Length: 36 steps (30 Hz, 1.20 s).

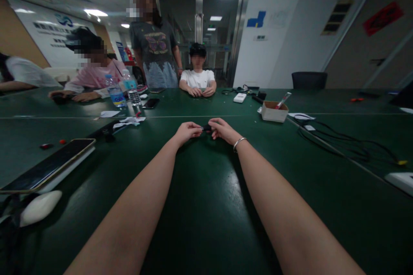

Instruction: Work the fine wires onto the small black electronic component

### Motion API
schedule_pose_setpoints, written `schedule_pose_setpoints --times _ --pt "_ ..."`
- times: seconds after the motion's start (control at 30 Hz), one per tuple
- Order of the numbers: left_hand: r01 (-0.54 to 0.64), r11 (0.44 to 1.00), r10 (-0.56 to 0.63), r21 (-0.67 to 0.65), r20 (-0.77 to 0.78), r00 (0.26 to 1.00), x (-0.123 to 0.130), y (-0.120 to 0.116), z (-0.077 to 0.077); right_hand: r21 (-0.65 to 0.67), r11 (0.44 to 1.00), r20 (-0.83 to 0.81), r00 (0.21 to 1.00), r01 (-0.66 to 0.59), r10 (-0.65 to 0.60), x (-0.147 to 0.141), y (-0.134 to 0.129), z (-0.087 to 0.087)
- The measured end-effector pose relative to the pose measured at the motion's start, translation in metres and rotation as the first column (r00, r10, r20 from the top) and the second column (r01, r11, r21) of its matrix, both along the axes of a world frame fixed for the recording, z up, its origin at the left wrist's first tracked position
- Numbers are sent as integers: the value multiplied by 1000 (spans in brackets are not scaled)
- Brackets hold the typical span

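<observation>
Above the middle of the dark green table (200, 206), my two hands come together on a small black object (206, 128). It has a pale, shiny bit at its left end, and it is too small for me to tell its kind. My left hand (188, 133) pinches that left end between thumb and fingertips. From the other side, my right hand (223, 130) holds the dark part with thumb and index finger, its other fingers curled below. A silver bracelet (238, 144) circles my right wrist. The fingers cover part of the object.
On the left lie a phone on a white box (54, 167), a white mouse-shaped item (41, 207) and paper scraps (129, 122). Water bottles (116, 92) stand beyond. To the right are a small cardboard box (274, 111) and black cables (342, 137). Several people are across the table.
</observation>
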<state>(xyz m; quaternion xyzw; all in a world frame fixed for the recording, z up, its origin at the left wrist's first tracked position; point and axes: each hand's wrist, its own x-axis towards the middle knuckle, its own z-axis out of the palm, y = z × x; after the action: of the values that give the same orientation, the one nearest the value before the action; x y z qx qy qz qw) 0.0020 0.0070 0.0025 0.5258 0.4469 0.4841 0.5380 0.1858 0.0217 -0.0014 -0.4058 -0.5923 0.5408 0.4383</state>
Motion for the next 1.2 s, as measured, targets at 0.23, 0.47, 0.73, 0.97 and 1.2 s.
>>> schedule_pose_setpoints --times 0.23,0.47,0.73,0.97,1.2 --pt "3 1000 -3 2 -9 1000 0 0 0 68 997 -53 998 -28 32 1 0 -1" --pt "9 1000 -9 0 -5 1000 -1 0 1 32 999 18 999 -30 29 0 2 -2" --pt "1 1000 -1 -4 0 1000 0 -1 1 14 999 16 999 -29 29 0 -1 0" --pt "-11 1000 11 -11 1 1000 1 -1 2 14 1000 29 999 -23 22 0 2 -1" --pt "-25 1000 25 -16 -9 1000 1 -2 2 -6 1000 7 1000 -19 19 0 1 0"
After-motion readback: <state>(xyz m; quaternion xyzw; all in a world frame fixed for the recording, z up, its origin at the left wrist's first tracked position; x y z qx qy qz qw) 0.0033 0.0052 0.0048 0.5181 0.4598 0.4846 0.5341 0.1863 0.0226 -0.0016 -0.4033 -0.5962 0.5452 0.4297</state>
